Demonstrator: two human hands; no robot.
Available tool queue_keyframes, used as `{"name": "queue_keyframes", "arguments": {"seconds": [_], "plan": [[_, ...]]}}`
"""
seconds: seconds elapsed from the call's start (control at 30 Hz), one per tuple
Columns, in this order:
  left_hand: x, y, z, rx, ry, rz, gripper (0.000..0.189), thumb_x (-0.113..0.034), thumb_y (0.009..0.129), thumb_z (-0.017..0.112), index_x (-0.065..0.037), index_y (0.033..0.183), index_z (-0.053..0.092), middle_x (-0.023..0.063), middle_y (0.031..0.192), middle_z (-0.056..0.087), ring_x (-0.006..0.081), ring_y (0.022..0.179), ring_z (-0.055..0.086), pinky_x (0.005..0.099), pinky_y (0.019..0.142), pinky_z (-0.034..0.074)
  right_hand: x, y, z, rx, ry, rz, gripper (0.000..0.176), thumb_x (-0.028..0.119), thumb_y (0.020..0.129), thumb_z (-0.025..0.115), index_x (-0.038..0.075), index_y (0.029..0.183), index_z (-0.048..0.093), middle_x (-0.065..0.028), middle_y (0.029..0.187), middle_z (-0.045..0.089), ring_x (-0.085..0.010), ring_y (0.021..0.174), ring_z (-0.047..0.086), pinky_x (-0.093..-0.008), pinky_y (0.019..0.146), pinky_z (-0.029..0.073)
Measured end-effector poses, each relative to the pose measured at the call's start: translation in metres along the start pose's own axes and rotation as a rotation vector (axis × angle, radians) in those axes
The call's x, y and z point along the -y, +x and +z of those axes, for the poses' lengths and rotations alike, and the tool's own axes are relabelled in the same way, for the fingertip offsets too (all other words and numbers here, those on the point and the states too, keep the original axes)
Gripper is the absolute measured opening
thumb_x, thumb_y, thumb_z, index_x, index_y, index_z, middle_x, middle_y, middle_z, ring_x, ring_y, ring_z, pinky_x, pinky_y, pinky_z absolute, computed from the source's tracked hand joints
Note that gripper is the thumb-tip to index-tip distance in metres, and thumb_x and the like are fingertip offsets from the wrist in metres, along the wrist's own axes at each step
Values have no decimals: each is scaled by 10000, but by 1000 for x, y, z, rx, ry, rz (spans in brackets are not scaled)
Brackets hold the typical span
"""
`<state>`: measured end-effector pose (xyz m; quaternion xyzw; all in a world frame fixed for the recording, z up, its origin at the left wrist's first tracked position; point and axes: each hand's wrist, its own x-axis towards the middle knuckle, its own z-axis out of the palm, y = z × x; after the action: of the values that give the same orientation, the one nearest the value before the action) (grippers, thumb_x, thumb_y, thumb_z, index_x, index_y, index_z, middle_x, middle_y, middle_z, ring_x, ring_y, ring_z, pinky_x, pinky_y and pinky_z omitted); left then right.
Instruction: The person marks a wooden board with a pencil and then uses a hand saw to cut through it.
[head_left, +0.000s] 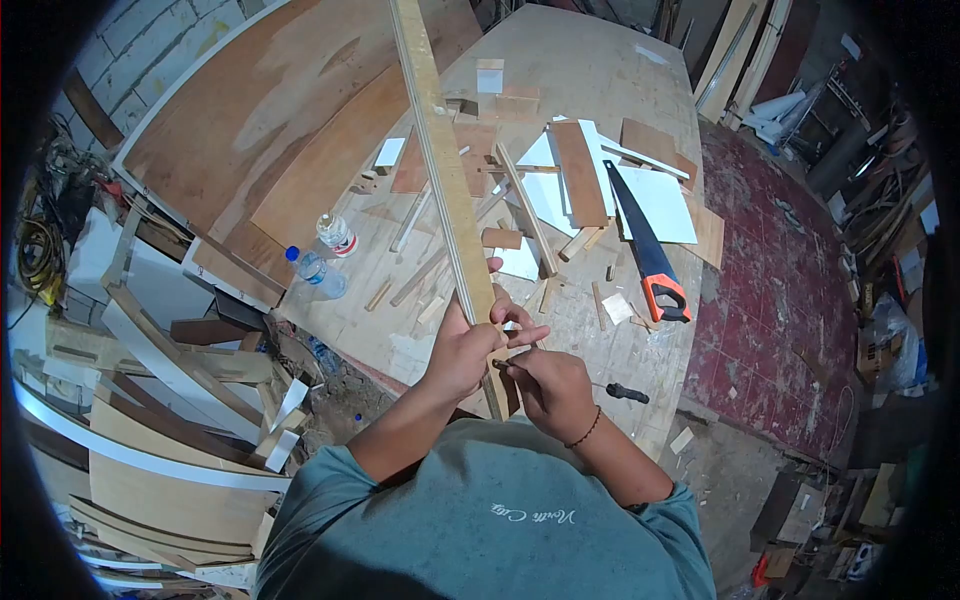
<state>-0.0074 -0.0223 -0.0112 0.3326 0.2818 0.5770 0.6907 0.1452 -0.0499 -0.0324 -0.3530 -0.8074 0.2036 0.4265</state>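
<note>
A long, narrow plywood strip (447,170) rises from near my chest and runs away over the table. My left hand (470,352) is wrapped around its near end, with some fingers showing on the far side. Close beside it, my right hand (552,388) pinches at the strip's near end, where a small dark spot shows. Whatever lies between those fingertips is too small to make out. Just right of my right hand is a screwdriver (627,393) with a black handle, its thin shaft pointing toward the hand.
On the wooden table (390,335) lie a handsaw (640,235) with an orange-black handle, white panels (655,205) and several wood offcuts. Two plastic bottles, one blue-capped (318,273) and one with a red label (336,236), stand at the left. Curved wooden frames (170,360) crowd the left side.
</note>
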Motion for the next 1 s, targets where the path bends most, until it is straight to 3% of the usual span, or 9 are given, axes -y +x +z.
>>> {"name": "queue_keyframes", "arguments": {"seconds": [0.1,0.23,0.37,0.57,0.63,0.73,0.83,1.0], "plan": [[-2,2,1,-6,0,-17,856,119,640,387,-64,1460,226,46,909,413,223,917,572,582,979,515,-2,3,-1,-24,28,2,185,84,804,716,76,928,580,-112,713,590,-305,615,602,-406,547,468],[-3,4,7,-54,-23,-62,829,104,659,391,-58,1456,231,50,914,416,227,912,563,568,998,507,-3,2,-1,-101,-69,-87,224,88,789,738,66,946,580,-113,724,587,-308,626,597,-399,545,458],[8,5,4,-59,-46,-39,813,89,679,401,-62,1458,227,52,917,418,214,921,556,580,1018,486,-1,-4,0,-163,-60,-16,247,66,770,750,53,944,576,-111,734,581,-308,634,591,-392,543,453],[27,4,5,-79,13,274,753,74,713,422,-89,1425,237,47,935,417,194,892,509,532,1047,435,4,-3,-2,-166,-27,72,215,4,779,718,42,937,578,-119,741,588,-299,621,599,-380,538,462],[31,1,4,-139,136,459,679,90,721,438,-104,1352,278,48,945,417,192,891,475,446,982,437,4,-3,-3,-153,-57,67,213,-28,784,703,36,943,576,-130,743,600,-296,617,610,-371,535,466],[31,-2,1,-105,240,606,573,112,726,459,-120,1230,317,56,950,423,192,908,456,393,905,430,6,-3,-5,-149,-182,85,139,60,815,694,49,882,571,-105,734,582,-299,620,594,-389,545,477],[32,-3,1,-43,238,718,494,153,760,477,-120,1125,288,82,981,437,185,898,465,370,829,439,10,1,-10,-160,-221,89,124,63,825,680,50,870,565,-106,718,583,-303,612,596,-389,538,480],[31,-3,0,-12,187,744,504,173,735,460,-137,1094,290,90,984,437,195,889,464,374,849,424,13,1,-11,-112,-168,83,136,55,821,677,58,893,561,-124,723,613,-288,617,630,-394,526,485]]}}
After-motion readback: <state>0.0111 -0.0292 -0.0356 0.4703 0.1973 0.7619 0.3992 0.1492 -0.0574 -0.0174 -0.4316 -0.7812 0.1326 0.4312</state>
